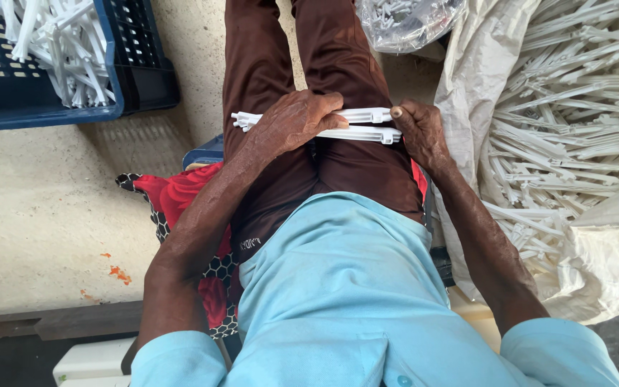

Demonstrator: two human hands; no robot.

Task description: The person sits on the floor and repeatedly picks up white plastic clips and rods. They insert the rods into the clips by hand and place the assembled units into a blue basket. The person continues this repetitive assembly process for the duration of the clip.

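A bundle of long white plastic strips (363,123) lies across my lap, over my brown trousers (338,50). My left hand (291,122) is closed over the left half of the bundle, fingers wrapped across its top. My right hand (418,132) grips the bundle's right end, thumb on top. The strips' left tips (243,119) stick out past my left hand. The middle of the bundle is hidden under my left hand.
A dark blue plastic crate (130,79) with several white strips stands at upper left on the concrete floor (44,208). At right, a white sack (467,86) is spread open with a big heap of white strips (574,107). A clear bag (406,21) sits beyond my knees.
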